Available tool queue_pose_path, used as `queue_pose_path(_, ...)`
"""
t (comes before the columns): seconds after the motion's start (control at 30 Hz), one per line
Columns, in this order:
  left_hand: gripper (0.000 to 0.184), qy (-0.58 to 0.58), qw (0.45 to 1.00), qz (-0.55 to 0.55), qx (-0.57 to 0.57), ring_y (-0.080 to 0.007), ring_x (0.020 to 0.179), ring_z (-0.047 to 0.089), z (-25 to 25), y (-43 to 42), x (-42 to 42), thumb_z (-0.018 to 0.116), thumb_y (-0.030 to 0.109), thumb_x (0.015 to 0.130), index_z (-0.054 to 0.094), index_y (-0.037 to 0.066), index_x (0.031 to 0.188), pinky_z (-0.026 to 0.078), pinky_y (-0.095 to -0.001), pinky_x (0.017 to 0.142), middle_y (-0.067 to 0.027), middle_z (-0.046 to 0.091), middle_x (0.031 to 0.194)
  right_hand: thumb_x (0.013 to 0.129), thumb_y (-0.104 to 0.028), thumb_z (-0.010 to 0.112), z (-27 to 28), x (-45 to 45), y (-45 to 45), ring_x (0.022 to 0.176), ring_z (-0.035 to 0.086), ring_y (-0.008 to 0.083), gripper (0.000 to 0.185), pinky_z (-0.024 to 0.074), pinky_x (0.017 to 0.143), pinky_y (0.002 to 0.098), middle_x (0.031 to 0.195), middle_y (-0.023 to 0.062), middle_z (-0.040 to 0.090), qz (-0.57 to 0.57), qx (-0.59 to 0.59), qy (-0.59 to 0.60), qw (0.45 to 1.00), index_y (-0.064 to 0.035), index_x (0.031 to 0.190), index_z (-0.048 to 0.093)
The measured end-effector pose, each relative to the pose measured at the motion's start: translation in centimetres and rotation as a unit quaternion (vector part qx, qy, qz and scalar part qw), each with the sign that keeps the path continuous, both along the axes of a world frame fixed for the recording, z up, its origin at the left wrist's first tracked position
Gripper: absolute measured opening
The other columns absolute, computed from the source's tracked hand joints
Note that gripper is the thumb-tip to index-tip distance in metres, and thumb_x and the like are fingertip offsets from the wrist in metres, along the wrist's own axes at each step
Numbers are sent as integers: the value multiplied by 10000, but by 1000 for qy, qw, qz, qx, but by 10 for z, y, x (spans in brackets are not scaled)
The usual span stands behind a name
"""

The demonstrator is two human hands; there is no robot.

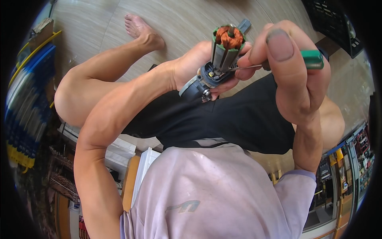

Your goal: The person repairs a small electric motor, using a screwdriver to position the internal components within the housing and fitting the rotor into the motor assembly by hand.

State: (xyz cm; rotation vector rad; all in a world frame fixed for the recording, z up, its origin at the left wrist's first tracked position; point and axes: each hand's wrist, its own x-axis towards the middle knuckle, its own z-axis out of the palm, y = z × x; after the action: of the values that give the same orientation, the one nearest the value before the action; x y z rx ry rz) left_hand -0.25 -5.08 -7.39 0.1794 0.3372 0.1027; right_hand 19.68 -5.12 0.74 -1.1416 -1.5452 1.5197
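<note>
My left hand (195,63) is wrapped round a dark power-tool gear housing (193,90). Out of the housing stands a motor armature (224,53), with orange copper windings and green insulation at its upper end. Pinched between the thumb and fingers of my right hand (292,65) is a small screwdriver (312,59) with a green handle. Its thin metal shaft points left to the base of the armature, where it meets the housing. Whether the tip touches there, I cannot tell. Part of the housing is hidden by my left fingers.
Beneath me is a pale tiled floor (95,30), with a black plastic crate (332,26) at the upper right. Blue and yellow packaged goods (32,99) hang at the left. Shelves (342,171) with various items stand at the lower right.
</note>
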Motion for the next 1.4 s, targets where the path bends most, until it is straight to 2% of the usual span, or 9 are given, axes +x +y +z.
queue_pose_path(0.03, 541, 12, 1000, -6, -2, -113, 523, 513, -1, -1, -1, 436, 604, 1034, 577, 96, 910, 460, -255, 423, -18, 529, 754, 1100, -296, 429, -2, 1, 1, 718, 675, 180, 428, 559, 728, 297, 817, 139, 679, 20, 37, 8, 999, 25, 893, 622)
queue_pose_path(0.2, 606, 39, 998, -7, -44, -139, 526, 520, 1, 5, -1, 408, 616, 1017, 632, 65, 904, 461, -285, 458, -72, 541, 625, 1083, -209, 461, 10, 7, -2, 783, 683, 197, 326, 568, 756, 327, 852, 132, 637, 60, -5, 10, 998, 39, 939, 617)
queue_pose_path(0.3, 589, 89, 996, -21, 13, -154, 530, 535, -12, -9, 2, 337, 551, 1017, 649, 57, 947, 479, -296, 485, -89, 574, 659, 1066, -186, 486, 7, 7, -4, 809, 689, 208, 285, 575, 772, 342, 855, 128, 622, 67, 37, 23, 997, 47, 966, 618)
queue_pose_path(0.6, 720, 116, 992, -40, 10, -160, 491, 541, -5, -4, 4, 404, 666, 1014, 666, 27, 811, 460, -290, 455, -89, 573, 602, 1046, -151, 480, 10, 11, 1, 814, 683, 211, 261, 573, 778, 339, 896, 151, 651, 113, 75, 15, 991, 50, 971, 629)
queue_pose_path(0.8, 717, 124, 991, -43, 15, -159, 497, 540, -6, -8, 2, 395, 668, 1015, 665, 34, 814, 464, -291, 470, -88, 570, 604, 1034, -148, 500, 5, 8, -2, 799, 682, 212, 254, 565, 742, 326, 856, 149, 656, 100, 97, 16, 990, 57, 962, 632)
queue_pose_path(1.07, 648, 111, 993, -31, 20, -139, 531, 529, -10, -10, 1, 363, 605, 1022, 660, 42, 907, 478, -297, 492, -76, 574, 660, 1014, -141, 516, 5, 4, -6, 742, 691, 214, 256, 566, 693, 317, 823, 155, 664, 74, 105, -8, 992, 62, 923, 642)
queue_pose_path(1.23, 624, 181, 982, -32, 51, -134, 530, 518, 10, -5, -1, 355, 581, 1027, 656, 48, 907, 487, -299, 498, -72, 572, 669, 1016, -142, 516, 8, 4, -4, 740, 695, 209, 256, 570, 699, 313, 824, 154, 668, 75, 82, -15, 994, 64, 931, 642)
queue_pose_path(1.3, 613, 131, 991, -27, 13, -131, 528, 515, 0, -7, -3, 355, 572, 1027, 654, 51, 905, 487, -299, 496, -71, 572, 672, 1019, -138, 513, 7, 5, -4, 741, 696, 208, 255, 571, 702, 310, 825, 153, 668, 75, 78, -15, 994, 65, 934, 641)
queue_pose_path(1.4, 609, 138, 990, -30, 10, -129, 528, 515, 0, -7, -3, 353, 569, 1027, 652, 54, 900, 486, -298, 494, -71, 571, 672, 1023, -130, 508, 8, 4, -4, 743, 696, 204, 251, 572, 706, 305, 827, 152, 669, 69, 67, -10, 995, 66, 939, 640)
